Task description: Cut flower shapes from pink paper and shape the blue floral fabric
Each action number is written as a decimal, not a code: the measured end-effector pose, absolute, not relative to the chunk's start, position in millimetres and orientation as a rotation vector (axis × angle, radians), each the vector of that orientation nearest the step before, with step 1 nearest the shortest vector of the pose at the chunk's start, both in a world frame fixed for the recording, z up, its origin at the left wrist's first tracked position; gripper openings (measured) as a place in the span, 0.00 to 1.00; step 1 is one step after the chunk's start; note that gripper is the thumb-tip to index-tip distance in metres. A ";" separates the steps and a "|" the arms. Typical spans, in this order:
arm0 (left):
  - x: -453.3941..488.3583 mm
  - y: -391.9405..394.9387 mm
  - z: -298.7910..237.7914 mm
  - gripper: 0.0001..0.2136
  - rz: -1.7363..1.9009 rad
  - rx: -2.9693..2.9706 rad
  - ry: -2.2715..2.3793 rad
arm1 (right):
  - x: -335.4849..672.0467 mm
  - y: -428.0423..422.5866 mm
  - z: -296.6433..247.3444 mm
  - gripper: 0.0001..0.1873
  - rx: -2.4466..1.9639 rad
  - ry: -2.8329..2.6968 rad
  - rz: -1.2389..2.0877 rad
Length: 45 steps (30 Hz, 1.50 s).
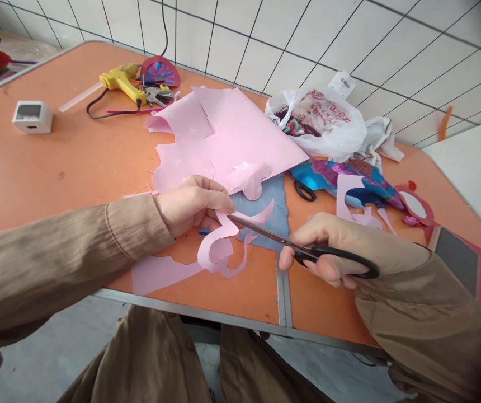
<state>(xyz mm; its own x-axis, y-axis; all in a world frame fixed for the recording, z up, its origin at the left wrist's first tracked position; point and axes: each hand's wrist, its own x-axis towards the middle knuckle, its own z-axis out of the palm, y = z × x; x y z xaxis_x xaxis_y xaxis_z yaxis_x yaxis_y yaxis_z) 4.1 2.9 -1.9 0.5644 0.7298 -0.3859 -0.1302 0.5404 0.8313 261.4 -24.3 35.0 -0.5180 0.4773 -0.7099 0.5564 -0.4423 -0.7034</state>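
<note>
My left hand (196, 204) pinches a pink paper cut-out (211, 246) with curling strips, held above the table's front part. In my right hand (328, 246) is a pair of scissors (320, 253) with black handles, my fingers through the loops. The blades point left, and their tips meet the pink paper close to my left fingertips. Beneath the cut-out lie a blue-grey sheet (276, 212) and a flat pink scrap (165, 274). Just beyond my left hand rests a large pink sheet (240, 126) with cut edges and a curled corner.
A yellow glue gun (123, 81), keys (156, 95) and a white cube-shaped device (33, 116) sit at the back left. A white plastic bag (328, 123) stands by the tiled wall. Shiny blue-purple material (349, 173), pink offcuts (343, 190) and another black handle (305, 190) lie right.
</note>
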 end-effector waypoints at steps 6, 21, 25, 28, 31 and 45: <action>3.4 3.3 -2.6 0.08 0.578 0.860 0.816 | 258.6 -24.0 38.9 0.39 1.533 1.585 -2.111; 4.0 4.5 -3.6 0.06 0.596 0.837 0.784 | 280.9 -18.3 13.8 0.42 1.417 1.670 -2.070; 3.9 6.0 -6.2 0.05 0.633 0.824 0.744 | 285.3 -17.7 15.2 0.47 1.459 1.689 -2.056; 3.9 6.6 -6.6 0.05 0.649 0.822 0.723 | 284.1 -18.1 15.8 0.49 1.409 1.689 -2.130; 4.1 6.1 -5.0 0.05 0.657 0.819 0.726 | 282.0 -18.4 14.5 0.47 1.366 1.693 -2.147; 5.5 4.2 0.2 0.07 0.630 0.881 0.847 | 277.8 -17.5 9.9 0.31 1.312 1.664 -2.179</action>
